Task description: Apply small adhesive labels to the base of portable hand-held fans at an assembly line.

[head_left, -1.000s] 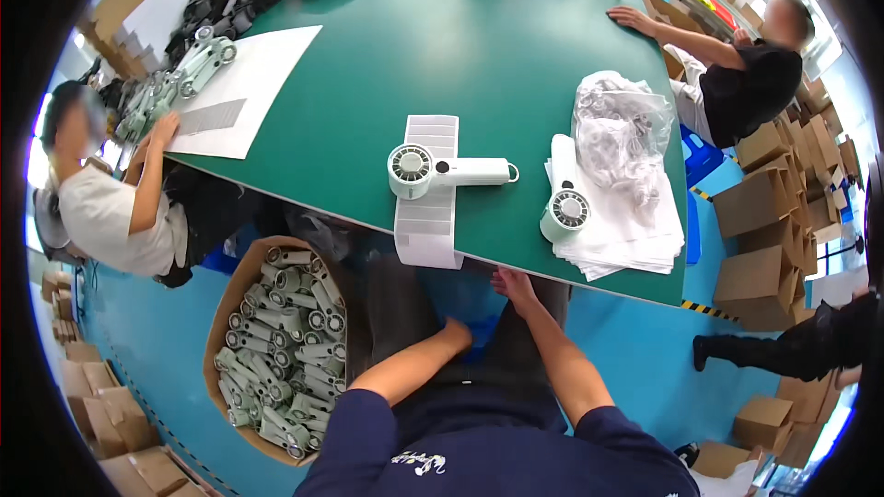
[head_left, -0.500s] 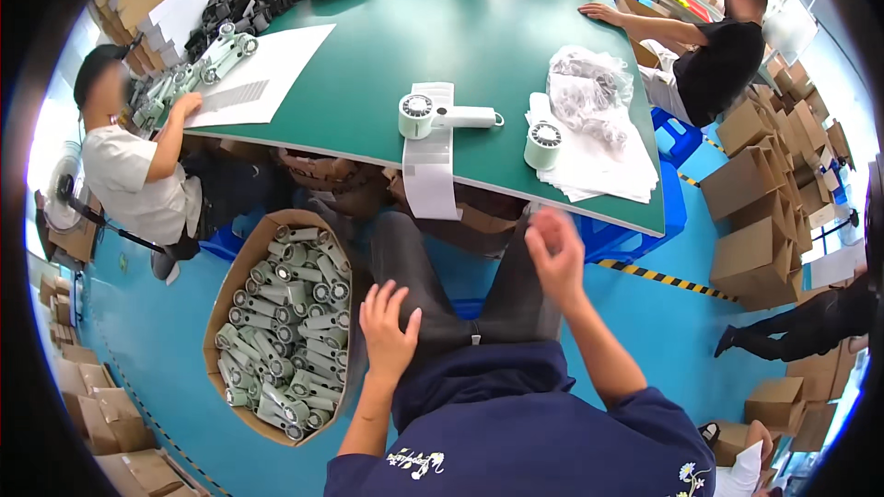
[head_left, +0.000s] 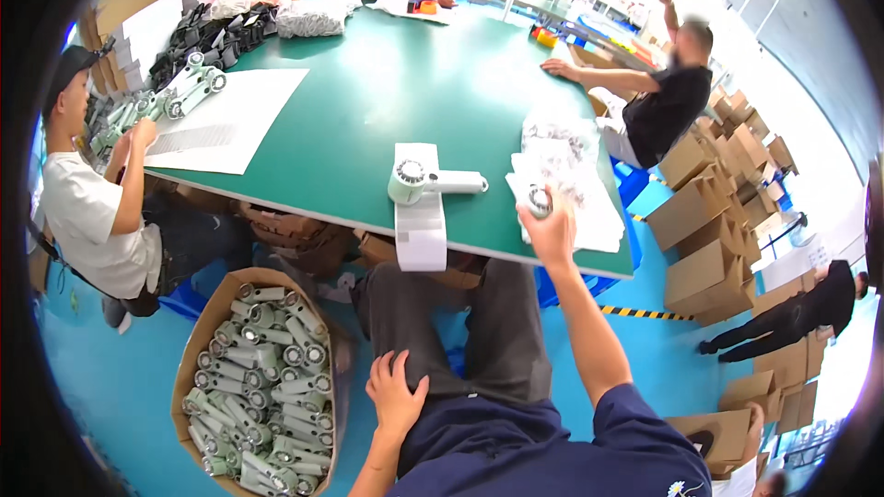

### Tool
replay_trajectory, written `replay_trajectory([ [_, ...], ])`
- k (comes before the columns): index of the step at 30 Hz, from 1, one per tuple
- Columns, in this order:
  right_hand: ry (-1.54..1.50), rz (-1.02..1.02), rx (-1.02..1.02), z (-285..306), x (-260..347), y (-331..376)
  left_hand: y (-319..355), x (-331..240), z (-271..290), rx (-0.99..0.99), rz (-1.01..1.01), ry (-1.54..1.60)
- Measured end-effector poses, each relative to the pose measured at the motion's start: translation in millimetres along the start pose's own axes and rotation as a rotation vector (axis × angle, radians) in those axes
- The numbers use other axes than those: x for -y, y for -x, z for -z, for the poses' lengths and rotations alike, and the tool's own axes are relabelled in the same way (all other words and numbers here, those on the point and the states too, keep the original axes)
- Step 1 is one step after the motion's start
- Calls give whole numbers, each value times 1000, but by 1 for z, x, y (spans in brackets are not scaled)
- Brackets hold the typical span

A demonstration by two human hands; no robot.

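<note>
While far forward, right hand (head_left: 552, 234) around a fan (head_left: 539, 200), left hand (head_left: 394, 399) slack and empty on the thigh (head_left: 408, 327)

Free tabletop (head_left: 341, 143) beyond fan (head_left: 411, 186), apparently bags (head_left: 555, 140) rightward

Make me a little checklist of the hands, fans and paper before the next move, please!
1. Left hand free: ok, resting on the leg.
2. Right hand at the right-hand fan: ok, fingers around its head.
3. Firm grip there: cannot tell.
4. Other fan on the paper strip: ok, lying across it.
5. Strip fully on the table: not ok, near end hangs over the edge.
</note>
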State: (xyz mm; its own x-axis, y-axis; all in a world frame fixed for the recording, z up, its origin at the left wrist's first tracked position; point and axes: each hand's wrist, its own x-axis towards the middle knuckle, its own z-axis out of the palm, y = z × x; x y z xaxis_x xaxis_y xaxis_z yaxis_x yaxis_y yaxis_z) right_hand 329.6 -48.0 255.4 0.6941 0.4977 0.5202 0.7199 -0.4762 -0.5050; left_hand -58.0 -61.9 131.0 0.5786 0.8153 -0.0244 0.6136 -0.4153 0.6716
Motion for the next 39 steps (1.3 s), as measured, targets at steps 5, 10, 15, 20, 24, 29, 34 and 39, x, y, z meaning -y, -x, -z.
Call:
replay_trajectory([
  [5, -331, 294, -199, 37, -7, 54, -9, 0, -15, -34, 57, 18],
  [10, -283, 670, -417, 46, -16, 87, -28, 4, -12, 62, 31, 32],
  [15, -301, 722, -550, 52, -16, 95, -49, -25, 4, -9, -169, 145],
  [20, -388, 805, -540, 57, -26, 105, -59, -92, 37, -36, -292, 681],
  [24, -487, 775, -426, 52, -31, 125, -68, -145, 66, -357, -850, 796],
  [29, -703, 570, -91, 49, -2, 120, -67, -142, 72, -493, -830, 526],
  [34, -580, 117, 104, -4, 12, -38, -24, 11, 25, -626, 196, 753],
  [39, -340, 210, 150, -153, 24, -211, 89, 194, -74, -386, 800, 267],
])
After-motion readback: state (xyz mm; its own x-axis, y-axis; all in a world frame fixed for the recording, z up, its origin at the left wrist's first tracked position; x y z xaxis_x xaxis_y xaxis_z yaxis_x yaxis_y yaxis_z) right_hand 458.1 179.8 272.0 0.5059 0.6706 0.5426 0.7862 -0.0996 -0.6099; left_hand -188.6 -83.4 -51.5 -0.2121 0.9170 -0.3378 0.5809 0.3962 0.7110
